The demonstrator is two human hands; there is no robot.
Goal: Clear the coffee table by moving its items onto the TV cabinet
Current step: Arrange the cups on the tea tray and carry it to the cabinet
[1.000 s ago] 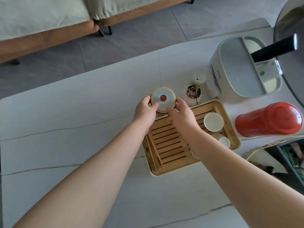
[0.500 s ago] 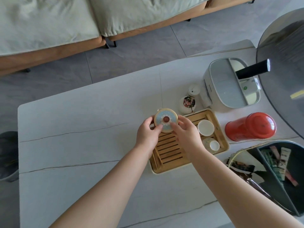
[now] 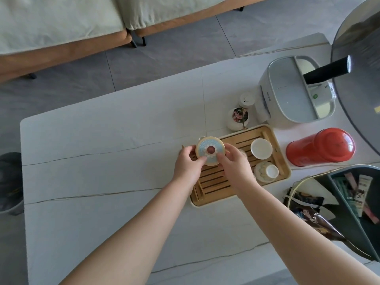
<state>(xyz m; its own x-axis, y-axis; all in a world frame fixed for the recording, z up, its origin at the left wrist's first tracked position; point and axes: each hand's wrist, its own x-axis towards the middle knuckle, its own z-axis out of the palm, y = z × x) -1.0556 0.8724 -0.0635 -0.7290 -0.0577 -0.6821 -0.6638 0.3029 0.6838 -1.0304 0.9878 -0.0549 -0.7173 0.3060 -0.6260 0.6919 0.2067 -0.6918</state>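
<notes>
- The round lidded tin point(image 3: 210, 150) sits between my palms above the near-left corner of the bamboo tea tray point(image 3: 267, 132), lifted so it can travel.
- My left hand point(image 3: 188, 164) and right hand point(image 3: 234, 162) each pinch its rim, steadying the lid.
- The coffee table point(image 3: 102, 161) is far from cleared, I judge.

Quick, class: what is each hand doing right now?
Left hand: fingers curled on the left edge of the round blue lidded jar, holding it.
Right hand: grips the jar's right edge.
</notes>
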